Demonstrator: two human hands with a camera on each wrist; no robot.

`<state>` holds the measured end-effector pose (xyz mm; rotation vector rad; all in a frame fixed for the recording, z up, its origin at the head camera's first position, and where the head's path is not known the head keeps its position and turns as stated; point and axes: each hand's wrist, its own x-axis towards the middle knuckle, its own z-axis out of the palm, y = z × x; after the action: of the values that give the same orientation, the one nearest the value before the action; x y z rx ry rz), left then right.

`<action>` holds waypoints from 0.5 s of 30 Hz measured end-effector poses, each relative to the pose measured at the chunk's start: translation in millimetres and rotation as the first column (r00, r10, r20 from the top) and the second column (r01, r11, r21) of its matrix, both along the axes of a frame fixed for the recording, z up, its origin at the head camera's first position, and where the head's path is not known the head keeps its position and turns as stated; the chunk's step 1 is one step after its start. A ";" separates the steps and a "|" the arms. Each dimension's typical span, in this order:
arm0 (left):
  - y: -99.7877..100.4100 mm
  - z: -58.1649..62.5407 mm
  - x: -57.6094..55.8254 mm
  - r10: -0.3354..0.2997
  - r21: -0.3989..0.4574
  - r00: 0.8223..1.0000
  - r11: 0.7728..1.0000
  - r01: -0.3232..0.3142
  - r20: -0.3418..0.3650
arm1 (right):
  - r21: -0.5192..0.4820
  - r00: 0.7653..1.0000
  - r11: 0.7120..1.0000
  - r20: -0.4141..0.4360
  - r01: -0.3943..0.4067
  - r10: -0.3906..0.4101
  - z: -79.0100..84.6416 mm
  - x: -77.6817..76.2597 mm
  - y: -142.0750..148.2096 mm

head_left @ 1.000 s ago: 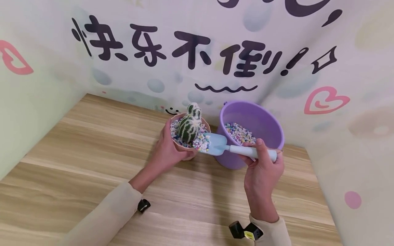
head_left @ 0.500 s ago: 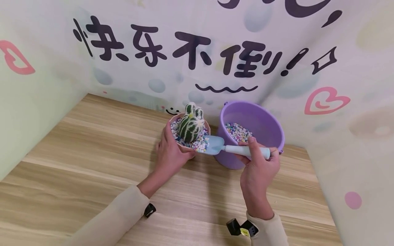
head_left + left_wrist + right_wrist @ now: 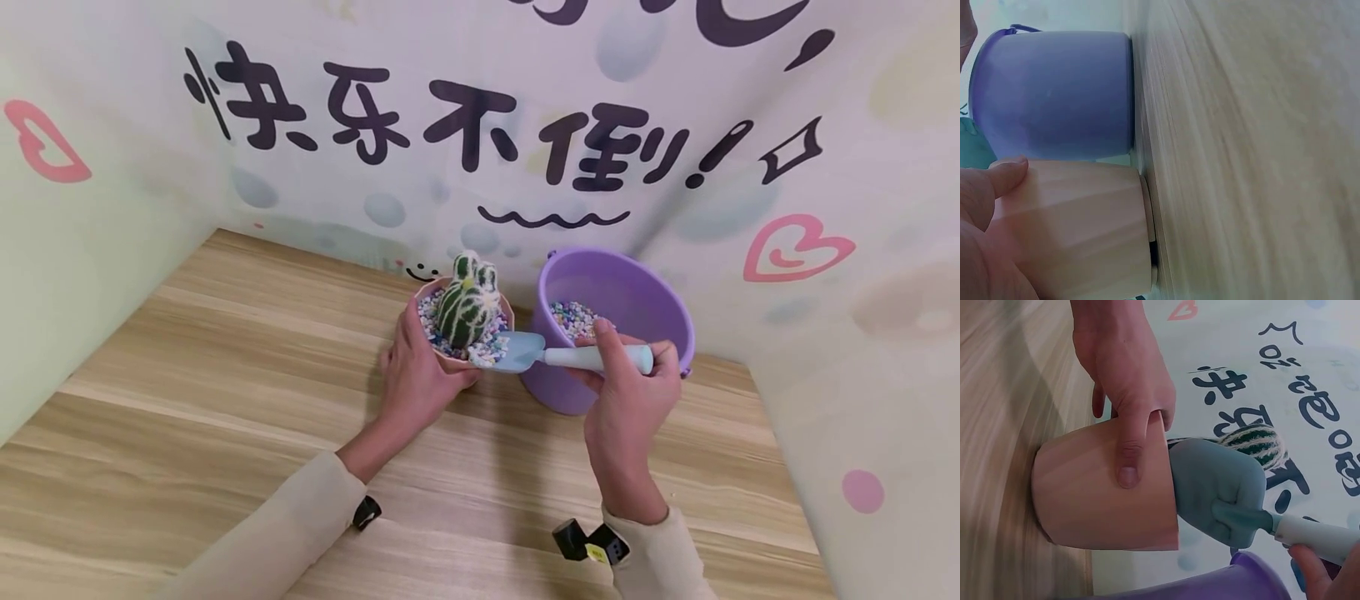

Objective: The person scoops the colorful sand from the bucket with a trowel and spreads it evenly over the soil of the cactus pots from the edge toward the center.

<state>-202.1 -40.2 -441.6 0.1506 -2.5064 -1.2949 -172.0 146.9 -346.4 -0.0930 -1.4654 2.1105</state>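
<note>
A green cactus [image 3: 467, 310] with white fuzzy ribs stands in a pinkish-orange flowerpot [image 3: 1107, 487] among small multicoloured pebbles [image 3: 491, 343]. My left hand [image 3: 416, 362] grips the pot from its left side, thumb along the near wall by the rim. In my right hand [image 3: 630, 400] is the white handle of a light blue trowel [image 3: 521, 352]. The trowel's blade is tilted over the pot's right rim, with pebbles at its tip. In the right wrist view the back of the blade hides part of the cactus.
A purple bucket [image 3: 567, 387] holding more colourful pebbles [image 3: 576, 320] stands right beside the pot, partly behind my right hand. Both sit on a wood-grain table [image 3: 225, 375]. A printed wall [image 3: 420, 187] rises close behind them.
My right hand has shifted left and tipped the trowel; pebbles on its blade have dwindled to a few at the tip. My left hand turned the pot slightly, so the cactus shows more of its front.
</note>
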 end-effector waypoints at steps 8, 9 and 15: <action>0.0 -1.2 0.5 -0.002 0.015 0.999 1.000 0.003 -0.042 | 0.081 0.999 0.997 0.031 -0.011 0.008 13.4 -6.8 -5.8; 0.0 -1.4 0.5 -0.003 0.015 0.999 1.000 0.004 -0.048 | 0.087 0.999 0.996 0.032 -0.012 0.009 15.0 -8.0 -6.6; -0.2 -2.4 0.4 -0.007 0.015 0.998 1.000 0.008 -0.056 | 0.080 0.999 0.997 0.037 -0.024 0.021 22.7 -15.4 -9.1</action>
<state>-201.7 -40.4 -444.0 0.1066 -2.4529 -1.3027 -187.3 137.8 -323.7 -0.0854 -1.5775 2.0750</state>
